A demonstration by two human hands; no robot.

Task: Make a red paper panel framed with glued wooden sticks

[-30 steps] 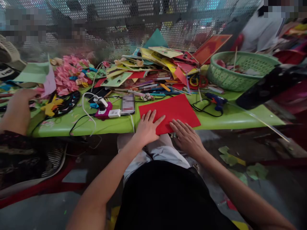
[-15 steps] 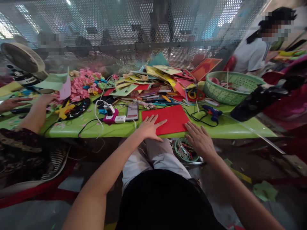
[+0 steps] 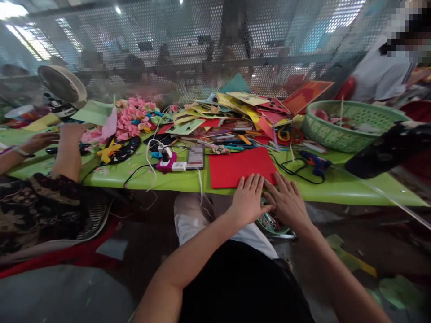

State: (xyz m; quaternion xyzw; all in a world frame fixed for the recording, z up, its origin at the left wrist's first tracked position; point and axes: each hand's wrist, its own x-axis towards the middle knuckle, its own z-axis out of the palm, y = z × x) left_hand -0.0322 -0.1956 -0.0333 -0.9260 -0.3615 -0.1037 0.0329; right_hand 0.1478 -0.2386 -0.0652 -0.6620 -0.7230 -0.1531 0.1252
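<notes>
The red paper (image 3: 239, 167) lies at the near edge of the green table (image 3: 363, 193). The left hand (image 3: 248, 201) and right hand (image 3: 286, 202) are flat, fingers spread a little, grasping nothing, upon its near right corner. The step in hand seems to be pressing this edge; the next move would call for even pressure. Pens (image 3: 232, 140) crowd behind, the phone (image 3: 195, 156) is just beside, and the glue gun's cable (image 3: 293, 173) limits space at right.
</notes>
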